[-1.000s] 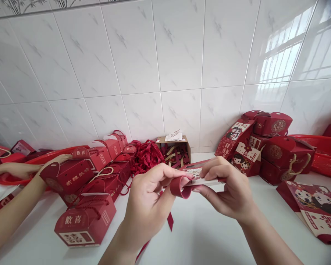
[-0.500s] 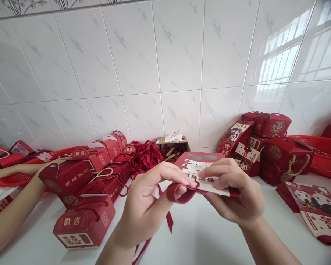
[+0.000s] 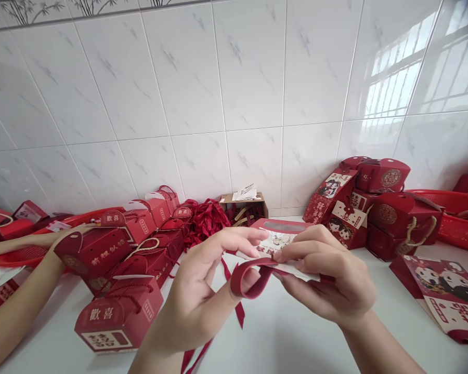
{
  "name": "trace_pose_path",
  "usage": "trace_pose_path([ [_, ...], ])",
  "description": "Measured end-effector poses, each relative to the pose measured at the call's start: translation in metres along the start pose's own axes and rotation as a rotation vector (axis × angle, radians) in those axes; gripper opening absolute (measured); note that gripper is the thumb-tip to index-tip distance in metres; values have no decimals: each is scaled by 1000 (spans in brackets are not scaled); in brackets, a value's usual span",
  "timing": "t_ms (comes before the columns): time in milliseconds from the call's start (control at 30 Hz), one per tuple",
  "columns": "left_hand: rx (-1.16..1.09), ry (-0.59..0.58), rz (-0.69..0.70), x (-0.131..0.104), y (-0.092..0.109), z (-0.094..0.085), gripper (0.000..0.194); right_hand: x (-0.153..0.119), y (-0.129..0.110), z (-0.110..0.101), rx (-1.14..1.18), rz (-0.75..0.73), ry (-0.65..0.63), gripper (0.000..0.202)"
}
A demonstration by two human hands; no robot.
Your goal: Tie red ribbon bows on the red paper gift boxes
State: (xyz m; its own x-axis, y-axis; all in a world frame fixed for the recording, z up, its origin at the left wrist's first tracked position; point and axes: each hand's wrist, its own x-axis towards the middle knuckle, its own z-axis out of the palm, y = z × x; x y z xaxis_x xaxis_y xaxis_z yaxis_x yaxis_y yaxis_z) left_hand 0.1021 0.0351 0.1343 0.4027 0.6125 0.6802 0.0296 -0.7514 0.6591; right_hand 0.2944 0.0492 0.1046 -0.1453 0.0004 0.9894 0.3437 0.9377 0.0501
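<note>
Both hands are at a flat red and cream printed paper package (image 3: pixel 275 241) with a slot-shaped opening near its far edge. A smooth red ribbon (image 3: pixel 238 283) curls into a loop at its near side. My left hand (image 3: pixel 205 285) has its thumb inside that loop, with the fingers curved above, slightly apart. My right hand (image 3: pixel 331 270) pinches the package, thumb beneath and fingertips on top by the loop. Loose ribbon ends (image 3: pixel 239 314) hang below my left hand. The underside of the package is hidden.
Red gift boxes (image 3: pixel 120 314) line the left side near a heap of dark red ribbon (image 3: pixel 206 223). A small cardboard box (image 3: pixel 267 209) stands by the wall. More boxes (image 3: pixel 401 218) and a printed package (image 3: pixel 448 296) lie right. Another person's arm (image 3: pixel 31 296) reaches in from the left.
My left fingers have lifted off the package while the thumb stays in the ribbon. The loop has grown wider and rounder. My right fingertips have shifted left towards it.
</note>
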Motion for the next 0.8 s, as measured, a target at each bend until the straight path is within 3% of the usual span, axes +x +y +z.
trace_pose_path([
  [167,-16,-63,-37,0,2,0,12,-1,0,0,4,-6,-10,21],
  [333,-128,55,52,-1,-6,5,14,-4,0,3,2,51,39,23],
  [433,-122,47,63,2,-10,9,23,-6,0,7,18,129,70,25],
  [633,-95,241,-40,10,-13,18,26,-9,2,16,93,286,62,21],
  [800,-56,262,-81,10,-17,18,26,-10,5,18,149,312,27,21],
])
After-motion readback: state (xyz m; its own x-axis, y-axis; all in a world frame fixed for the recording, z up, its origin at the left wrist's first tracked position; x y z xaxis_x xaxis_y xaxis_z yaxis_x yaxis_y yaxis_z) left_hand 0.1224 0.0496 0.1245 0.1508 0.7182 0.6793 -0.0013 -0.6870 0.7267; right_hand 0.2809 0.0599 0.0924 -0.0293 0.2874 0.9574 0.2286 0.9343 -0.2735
